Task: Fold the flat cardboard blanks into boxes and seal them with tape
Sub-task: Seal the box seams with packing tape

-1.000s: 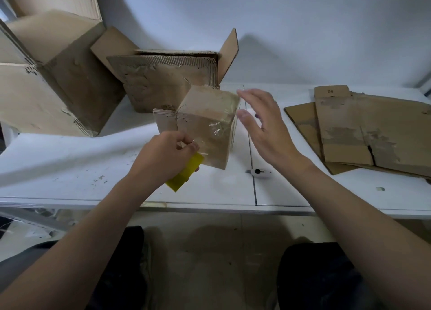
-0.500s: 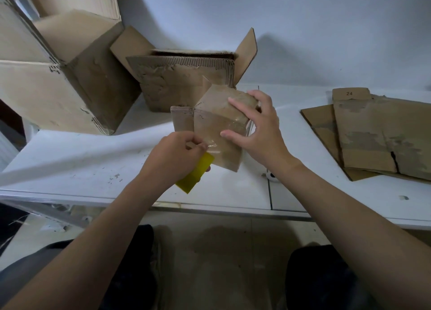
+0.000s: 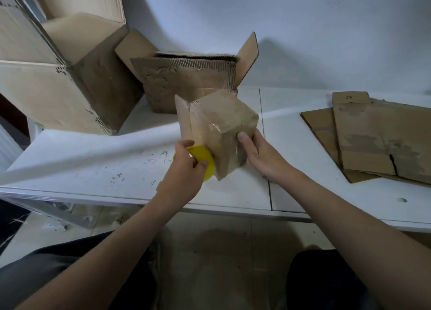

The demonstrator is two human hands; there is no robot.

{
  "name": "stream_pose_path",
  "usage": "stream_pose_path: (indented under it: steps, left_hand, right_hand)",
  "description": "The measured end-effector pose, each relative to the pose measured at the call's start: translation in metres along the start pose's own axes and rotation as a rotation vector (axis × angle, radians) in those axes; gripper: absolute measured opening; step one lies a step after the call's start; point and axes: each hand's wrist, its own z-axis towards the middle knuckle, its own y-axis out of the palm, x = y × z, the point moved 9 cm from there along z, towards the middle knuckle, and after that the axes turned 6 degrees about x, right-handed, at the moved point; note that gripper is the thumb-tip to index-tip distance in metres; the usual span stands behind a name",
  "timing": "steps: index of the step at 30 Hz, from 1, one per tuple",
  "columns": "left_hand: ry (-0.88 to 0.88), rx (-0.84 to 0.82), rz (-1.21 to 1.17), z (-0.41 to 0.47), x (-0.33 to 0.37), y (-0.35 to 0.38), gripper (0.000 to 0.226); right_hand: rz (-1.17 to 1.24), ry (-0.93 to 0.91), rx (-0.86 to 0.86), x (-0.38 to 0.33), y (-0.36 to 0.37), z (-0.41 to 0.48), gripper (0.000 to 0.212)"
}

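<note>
Head view: on the white desk (image 3: 93, 165) a big open carton (image 3: 70, 88) stands far left, a torn carton (image 3: 186, 83) behind the small box (image 3: 217, 132), flat blanks (image 3: 373, 137) right. Right grip (image 3: 258, 153) curls round the small box mid-desk; left grip (image 3: 186, 169) clasps the yellow tape roll (image 3: 206, 161) against it.

The small box (image 3: 219, 132) is tilted above the table (image 3: 93, 165), between the left hand (image 3: 186, 167) and the right hand (image 3: 258, 155). The tape roll (image 3: 203, 160) touches its lower left face. Behind it stands an open box (image 3: 186, 88). Left of that is a large box (image 3: 58, 81), apparently on its side. Flat blanks (image 3: 377, 137) lie stacked at right.
</note>
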Motion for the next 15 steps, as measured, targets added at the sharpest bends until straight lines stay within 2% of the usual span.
stream_pose_path:
  steps: [2,6,11,15]
  left_hand:
    - [0.065,0.067,-0.048,-0.003,0.004,-0.009,0.048]
    - [0.210,0.222,-0.168,-0.007,0.019,-0.039,0.060]
    - [0.263,0.241,-0.284,-0.006,0.026,-0.060,0.080]
    - [0.255,0.202,-0.225,-0.001,0.024,-0.056,0.080]
  right_hand:
    - [-0.083,-0.031,0.041,-0.010,-0.006,-0.003,0.079]
    - [0.015,-0.053,0.284,-0.036,-0.043,-0.010,0.046]
    - [0.108,-0.192,0.336,-0.063,-0.055,-0.031,0.036]
    - [0.036,-0.256,0.307,-0.069,-0.045,-0.035,0.031]
